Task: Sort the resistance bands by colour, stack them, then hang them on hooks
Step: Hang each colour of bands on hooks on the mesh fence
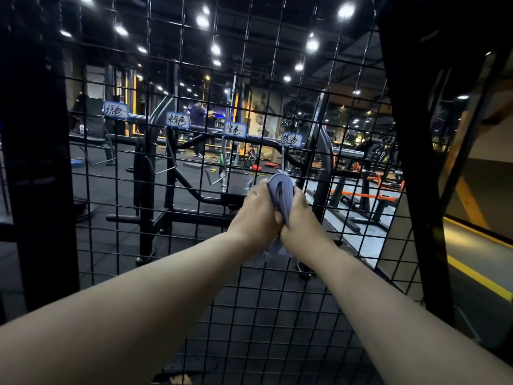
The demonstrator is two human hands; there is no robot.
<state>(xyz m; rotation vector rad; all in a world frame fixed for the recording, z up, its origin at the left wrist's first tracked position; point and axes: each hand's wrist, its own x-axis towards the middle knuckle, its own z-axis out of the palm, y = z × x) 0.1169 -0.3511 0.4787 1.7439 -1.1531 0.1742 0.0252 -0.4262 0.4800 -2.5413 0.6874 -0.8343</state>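
The blue-grey resistance bands (281,191), folded into one bundle, are squeezed between my left hand (256,209) and right hand (301,218); their loop arches above my grip; the tails hang below it; a metal hook (283,162) stands just above the loop.

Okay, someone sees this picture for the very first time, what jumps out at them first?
At centre, the left hand and right hand together grip a bundle of greyish-blue rubber resistance bands. Behind them stands a black wire grid panel with a row of four white handwritten labels, the rightmost just above the bands. Bright ceiling spotlights dot the top.
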